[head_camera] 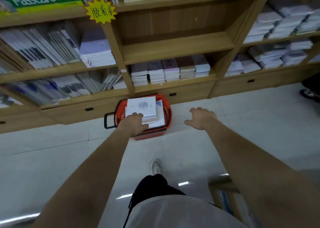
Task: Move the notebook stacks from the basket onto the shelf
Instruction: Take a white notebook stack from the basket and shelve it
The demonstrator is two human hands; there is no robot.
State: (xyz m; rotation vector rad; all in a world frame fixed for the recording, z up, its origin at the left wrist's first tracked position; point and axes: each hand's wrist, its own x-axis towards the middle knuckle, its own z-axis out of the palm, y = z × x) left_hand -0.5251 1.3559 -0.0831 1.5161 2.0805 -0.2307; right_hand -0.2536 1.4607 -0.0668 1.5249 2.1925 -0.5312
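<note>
Head view shows the notebooks [142, 109] lying in the red basket [168, 118] on the floor [225, 141], stacked above its rim, with a second pile [160, 119] tucked just right of the top one. Your left hand [134, 124] is on the near left corner of the top stack, fingertips over its cover; whether it has a real hold or only touches cannot be told from here. Your right hand [201, 118] hovers right of the basket, fingers spread, holding nothing. Just beyond the basket stands the shelf [176, 48]; its middle board is bare, and the board below carries a row of stacks [170, 70]. By my judgement you are at the start of this load: nothing from the basket is lifted, so gripping, raising and placing all of it are left to do.
</note>
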